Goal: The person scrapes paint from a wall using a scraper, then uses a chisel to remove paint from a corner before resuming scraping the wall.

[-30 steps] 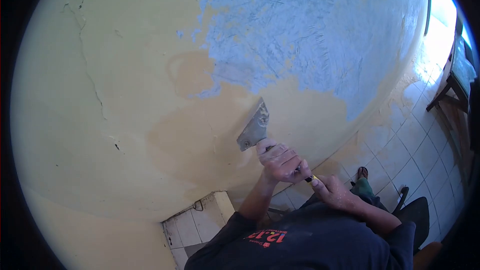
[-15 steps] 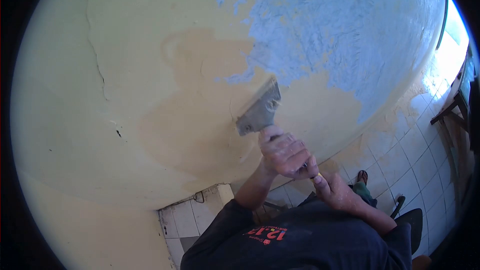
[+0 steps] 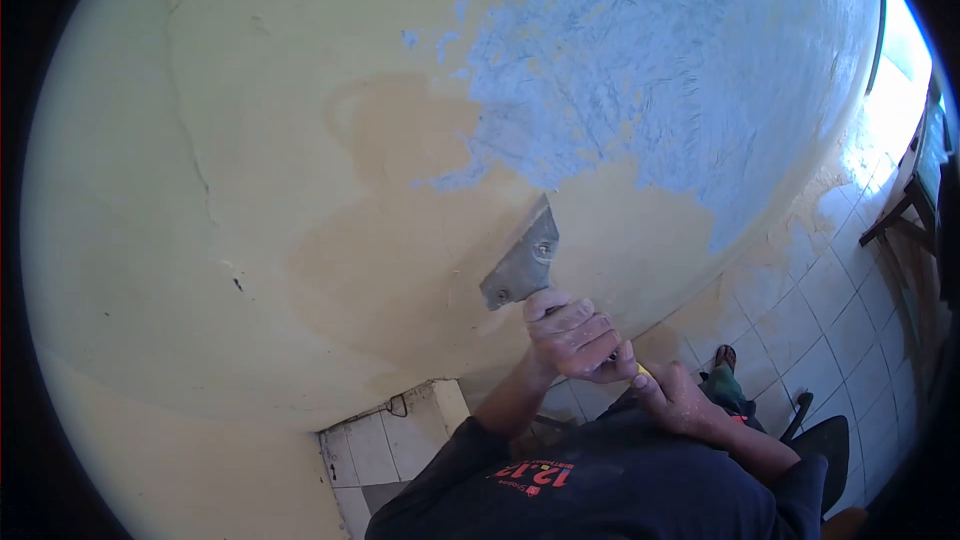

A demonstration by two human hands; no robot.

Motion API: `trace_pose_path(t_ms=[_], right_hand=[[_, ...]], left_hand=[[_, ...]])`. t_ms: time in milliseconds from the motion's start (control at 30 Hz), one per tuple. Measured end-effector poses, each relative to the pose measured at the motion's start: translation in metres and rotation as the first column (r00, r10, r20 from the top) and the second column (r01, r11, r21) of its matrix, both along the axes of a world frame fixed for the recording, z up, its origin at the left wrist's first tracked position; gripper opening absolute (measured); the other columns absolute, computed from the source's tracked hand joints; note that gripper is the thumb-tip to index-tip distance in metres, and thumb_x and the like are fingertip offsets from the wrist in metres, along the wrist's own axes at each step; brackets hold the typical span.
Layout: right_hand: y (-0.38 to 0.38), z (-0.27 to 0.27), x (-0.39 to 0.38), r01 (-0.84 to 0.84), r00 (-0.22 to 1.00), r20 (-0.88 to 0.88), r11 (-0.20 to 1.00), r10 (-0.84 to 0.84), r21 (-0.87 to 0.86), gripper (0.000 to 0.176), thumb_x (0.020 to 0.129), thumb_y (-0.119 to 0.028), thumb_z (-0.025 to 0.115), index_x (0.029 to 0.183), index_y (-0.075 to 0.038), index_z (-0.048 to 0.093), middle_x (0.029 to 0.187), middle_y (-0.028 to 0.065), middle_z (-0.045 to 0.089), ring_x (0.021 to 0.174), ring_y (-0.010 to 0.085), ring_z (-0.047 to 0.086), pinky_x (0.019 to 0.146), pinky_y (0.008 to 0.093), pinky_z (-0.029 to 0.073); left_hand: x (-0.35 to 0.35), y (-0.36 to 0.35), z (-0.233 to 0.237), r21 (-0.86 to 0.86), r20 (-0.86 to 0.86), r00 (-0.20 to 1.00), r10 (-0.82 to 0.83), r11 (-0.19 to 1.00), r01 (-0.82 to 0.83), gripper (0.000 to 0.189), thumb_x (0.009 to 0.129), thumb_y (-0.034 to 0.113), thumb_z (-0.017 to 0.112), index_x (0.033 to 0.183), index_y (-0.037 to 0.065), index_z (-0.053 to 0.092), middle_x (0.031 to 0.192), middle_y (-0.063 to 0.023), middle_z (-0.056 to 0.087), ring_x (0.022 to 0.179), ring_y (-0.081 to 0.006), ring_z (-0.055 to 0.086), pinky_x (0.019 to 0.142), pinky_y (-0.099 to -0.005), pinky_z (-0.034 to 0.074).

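Observation:
A long-handled wall scraper point(image 3: 522, 265) with a wide grey metal blade and two bolts points up and away from me. Its blade edge is at the cream-painted wall point(image 3: 400, 270), just below a bare blue patch point(image 3: 600, 70). My left hand point(image 3: 578, 337) is wrapped round the handle close under the blade, fingers dusty with white. Lower down, my right hand point(image 3: 677, 398) grips the handle's end, where a bit of yellow point(image 3: 642, 370) shows between the hands. Most of the handle is hidden by my fingers.
A long crack point(image 3: 188, 140) runs down the wall at left. Below are a tiled ledge point(image 3: 375, 440) and a white tiled floor point(image 3: 820, 290) with dusty debris along the wall's foot. A dark chair point(image 3: 825, 450) stands at lower right, and wooden furniture point(image 3: 905, 210) at far right.
The scraper blade has moved slightly down in view, and both hands sit a little lower and to the right. The wall's blue patch has shifted left and down with the camera.

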State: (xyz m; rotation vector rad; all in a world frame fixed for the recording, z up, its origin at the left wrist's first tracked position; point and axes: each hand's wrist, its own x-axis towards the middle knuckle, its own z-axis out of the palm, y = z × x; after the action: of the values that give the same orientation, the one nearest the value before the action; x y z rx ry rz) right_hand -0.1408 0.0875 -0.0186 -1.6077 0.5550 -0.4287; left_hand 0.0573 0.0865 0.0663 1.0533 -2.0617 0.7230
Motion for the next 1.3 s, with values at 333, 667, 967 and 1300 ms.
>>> trace_pose_path(t_ms=[333,667,967,1300], right_hand=[[-0.004,0.001,0.02,-0.078,0.991,-0.105,0.994,0.086,0.072,0.052,0.103,-0.044,0.042,0.092,0.004,0.059,0.067,0.0235,0.058,0.063,0.0415,0.057,0.065,0.0455,0.047],[-0.029,0.077,0.033,-0.081,0.997,0.006,0.997,0.081,0.0,0.048,0.103,-0.043,0.044,0.094,0.002,0.057,0.064,0.0234,0.054,0.06,0.0408,0.054,0.062,0.0468,0.045],[0.0,0.012,0.005,-0.056,0.998,0.014,0.998,0.056,0.003,0.05,0.103,-0.043,0.043,0.09,0.003,0.057,0.063,0.022,0.054,0.059,0.0407,0.052,0.061,0.047,0.045],[-0.003,0.03,0.021,-0.076,0.997,-0.018,0.987,0.079,0.143,0.05,0.104,-0.041,0.043,0.092,0.005,0.057,0.061,0.0226,0.053,0.055,0.0361,0.051,0.059,0.0447,0.044]], left_hand=[[0.02,-0.007,0.001,0.006,-0.015,1.0,-0.006,1.0,0.006,0.027,0.071,0.023,0.058,0.049,0.02,0.041,0.052,0.0054,0.049,0.051,-0.0103,0.047,0.067,-0.0314,0.03],[0.034,-0.01,0.062,-0.244,0.011,0.999,0.048,0.969,-0.044,0.018,0.071,0.027,0.056,0.053,0.023,0.056,0.055,0.0087,0.056,0.06,-0.0103,0.058,0.075,-0.0373,0.034],[0.003,0.0,0.012,-0.151,0.019,1.0,-0.017,0.988,0.019,0.029,0.072,0.027,0.058,0.049,0.02,0.043,0.052,0.0052,0.051,0.051,-0.0111,0.049,0.07,-0.0325,0.031],[0.022,0.0,0.015,0.007,0.027,0.999,0.039,0.999,-0.039,0.025,0.076,0.03,0.057,0.052,0.022,0.052,0.056,0.0084,0.056,0.059,-0.0098,0.056,0.072,-0.0343,0.032]])
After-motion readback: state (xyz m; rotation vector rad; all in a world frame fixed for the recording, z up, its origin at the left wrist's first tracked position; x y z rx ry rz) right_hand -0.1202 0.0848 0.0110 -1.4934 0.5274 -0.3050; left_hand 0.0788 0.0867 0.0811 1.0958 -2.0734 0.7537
